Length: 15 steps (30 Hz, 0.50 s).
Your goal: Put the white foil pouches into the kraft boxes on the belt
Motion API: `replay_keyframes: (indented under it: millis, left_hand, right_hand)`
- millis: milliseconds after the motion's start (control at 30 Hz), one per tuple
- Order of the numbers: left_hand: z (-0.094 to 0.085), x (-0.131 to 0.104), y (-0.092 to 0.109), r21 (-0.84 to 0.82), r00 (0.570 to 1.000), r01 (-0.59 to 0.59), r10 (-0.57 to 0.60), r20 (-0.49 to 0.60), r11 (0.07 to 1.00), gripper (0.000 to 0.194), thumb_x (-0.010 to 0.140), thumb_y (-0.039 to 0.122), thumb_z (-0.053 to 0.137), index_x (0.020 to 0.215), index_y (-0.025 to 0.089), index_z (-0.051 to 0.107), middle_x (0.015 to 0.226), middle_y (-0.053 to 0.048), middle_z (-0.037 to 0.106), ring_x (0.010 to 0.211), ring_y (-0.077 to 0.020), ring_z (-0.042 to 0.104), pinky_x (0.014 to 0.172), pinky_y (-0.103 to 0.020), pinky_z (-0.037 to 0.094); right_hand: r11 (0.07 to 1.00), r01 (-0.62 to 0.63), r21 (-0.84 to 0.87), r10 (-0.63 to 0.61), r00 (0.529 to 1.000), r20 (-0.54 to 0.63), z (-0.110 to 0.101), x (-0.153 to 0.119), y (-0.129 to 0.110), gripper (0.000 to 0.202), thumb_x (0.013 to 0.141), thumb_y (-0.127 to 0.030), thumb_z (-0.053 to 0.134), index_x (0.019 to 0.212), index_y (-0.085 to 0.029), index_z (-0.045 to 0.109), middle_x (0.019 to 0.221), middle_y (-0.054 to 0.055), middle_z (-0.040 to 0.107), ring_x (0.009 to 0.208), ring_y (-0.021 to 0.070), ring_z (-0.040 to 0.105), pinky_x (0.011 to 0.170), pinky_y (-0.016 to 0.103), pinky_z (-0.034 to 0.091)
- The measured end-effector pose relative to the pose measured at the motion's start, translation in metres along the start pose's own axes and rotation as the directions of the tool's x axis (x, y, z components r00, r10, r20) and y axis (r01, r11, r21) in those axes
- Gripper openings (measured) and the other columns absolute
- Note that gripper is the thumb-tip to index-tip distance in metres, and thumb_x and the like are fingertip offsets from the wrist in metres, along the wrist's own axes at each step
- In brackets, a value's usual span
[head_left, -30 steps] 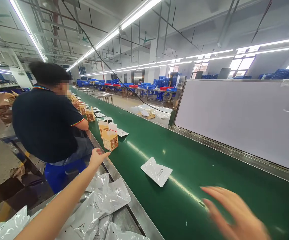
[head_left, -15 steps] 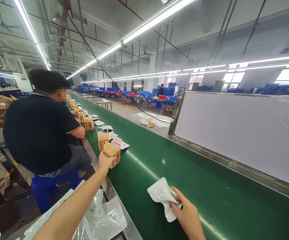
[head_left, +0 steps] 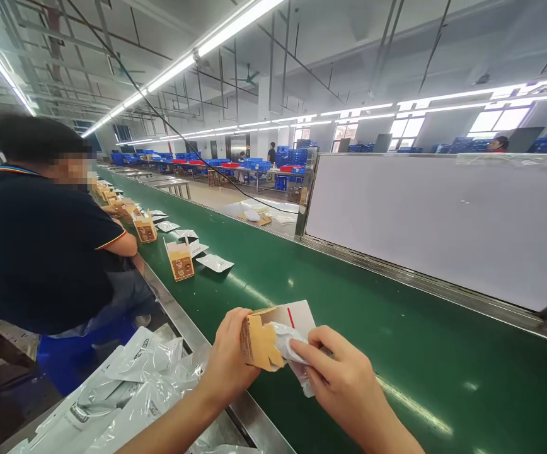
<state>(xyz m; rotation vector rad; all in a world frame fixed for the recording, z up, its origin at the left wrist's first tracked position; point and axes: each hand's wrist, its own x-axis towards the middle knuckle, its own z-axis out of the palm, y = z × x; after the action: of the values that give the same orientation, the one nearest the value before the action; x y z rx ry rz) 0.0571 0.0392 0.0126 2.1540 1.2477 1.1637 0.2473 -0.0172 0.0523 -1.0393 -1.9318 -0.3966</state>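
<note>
My left hand (head_left: 230,353) grips a small brown and yellow box (head_left: 260,343) with its flaps open, tilted above the green belt (head_left: 349,296). My right hand (head_left: 342,372) pinches a silvery white pouch (head_left: 287,343), whose front end is at the box's open mouth; how far inside it reaches is hidden by the flaps. Another open box (head_left: 179,261) stands on the belt farther ahead, with a flat pouch (head_left: 215,263) lying to its right.
A person in a dark shirt (head_left: 41,233) sits at the left, an arm on the belt's edge. More pouches (head_left: 113,391) lie heaped at the lower left. A white panel (head_left: 425,221) stands beyond the belt, and more boxes line its far left.
My left hand has lifted the nearer box off the belt and brought it closer. My right hand has raised the pouch to its opening. The view has swung right.
</note>
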Motion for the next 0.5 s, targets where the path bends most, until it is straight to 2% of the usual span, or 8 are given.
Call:
replay_keyframes:
  millis: [100,167,233,300,333,367,400,500]
  left_hand:
    - [0.011,-0.006,0.006,0.13,0.97,-0.241,0.243,-0.007,0.962,0.066,0.064,0.009,0.062,0.123,0.024,0.037,0.122,-0.012,0.049,0.114,-0.0289,0.051,0.096,-0.051,0.045]
    - [0.018,-0.011,0.01,0.174,0.945,-0.322,0.326,0.007,0.931,0.066,0.066,0.008,0.059,0.126,0.024,0.035,0.123,-0.013,0.05,0.115,-0.0292,0.05,0.099,-0.054,0.042]
    - [0.025,-0.015,0.014,0.186,0.951,-0.306,0.31,0.008,0.934,0.067,0.063,0.008,0.058,0.125,0.023,0.037,0.12,-0.012,0.052,0.111,-0.0293,0.053,0.097,-0.054,0.044]
    - [0.03,-0.017,0.019,0.14,0.968,-0.251,0.251,0.012,0.958,0.065,0.061,0.008,0.058,0.122,0.022,0.04,0.116,-0.011,0.055,0.108,-0.0282,0.055,0.092,-0.051,0.048]
    - [0.033,-0.018,0.022,0.103,0.974,-0.226,0.226,0.011,0.969,0.064,0.061,0.009,0.059,0.121,0.021,0.041,0.114,-0.011,0.055,0.106,-0.0275,0.056,0.09,-0.048,0.05]
    - [0.035,-0.019,0.025,0.064,0.978,-0.207,0.207,0.013,0.976,0.061,0.061,0.01,0.059,0.119,0.021,0.042,0.112,-0.01,0.056,0.105,-0.0268,0.056,0.088,-0.046,0.051]
    - [0.037,-0.02,0.028,0.03,0.982,-0.191,0.19,0.014,0.981,0.059,0.061,0.01,0.059,0.116,0.021,0.043,0.11,-0.01,0.056,0.104,-0.0261,0.057,0.086,-0.045,0.052]
    - [0.047,-0.025,0.036,-0.032,0.992,-0.126,0.127,0.017,0.991,0.053,0.061,0.011,0.059,0.11,0.021,0.043,0.103,-0.009,0.056,0.095,-0.0247,0.059,0.08,-0.044,0.054]
  right_hand:
    - [0.997,-0.039,-0.063,0.048,0.99,0.134,0.002,-0.012,0.002,0.03,0.079,0.0,0.042,0.094,-0.017,0.061,0.078,0.005,0.058,0.064,0.015,0.049,0.054,0.025,0.043]
    - [0.977,-0.204,0.058,0.185,0.953,0.241,0.0,-0.017,0.0,0.03,0.074,-0.001,0.047,0.098,-0.017,0.056,0.085,0.005,0.061,0.07,0.0171,0.053,0.058,0.027,0.047]
    - [0.84,-0.438,0.32,0.305,0.869,0.389,-0.006,-0.019,-0.005,0.039,0.073,-0.006,0.05,0.11,-0.018,0.049,0.101,0.007,0.06,0.083,0.0179,0.058,0.07,0.03,0.053]
    - [0.61,-0.587,0.532,0.302,0.793,0.529,-0.013,-0.019,-0.009,0.049,0.076,-0.009,0.048,0.124,-0.018,0.039,0.119,0.011,0.053,0.099,0.0171,0.058,0.087,0.033,0.052]
    - [0.541,-0.615,0.574,0.268,0.773,0.576,-0.017,-0.019,-0.011,0.053,0.076,-0.01,0.049,0.127,-0.019,0.036,0.123,0.011,0.051,0.103,0.0171,0.056,0.092,0.034,0.05]
    - [0.527,-0.62,0.582,0.226,0.762,0.607,-0.021,-0.018,-0.012,0.055,0.075,-0.01,0.052,0.127,-0.02,0.038,0.123,0.009,0.051,0.105,0.0178,0.055,0.095,0.035,0.048]
    - [0.556,-0.611,0.565,0.185,0.753,0.632,-0.024,-0.017,-0.013,0.057,0.07,-0.01,0.059,0.124,-0.021,0.043,0.122,0.007,0.052,0.106,0.019,0.054,0.096,0.036,0.047]
    - [0.705,-0.547,0.451,0.113,0.715,0.69,-0.028,-0.012,-0.014,0.054,0.057,-0.009,0.076,0.106,-0.023,0.056,0.11,0.0,0.059,0.098,0.0186,0.057,0.088,0.03,0.05]
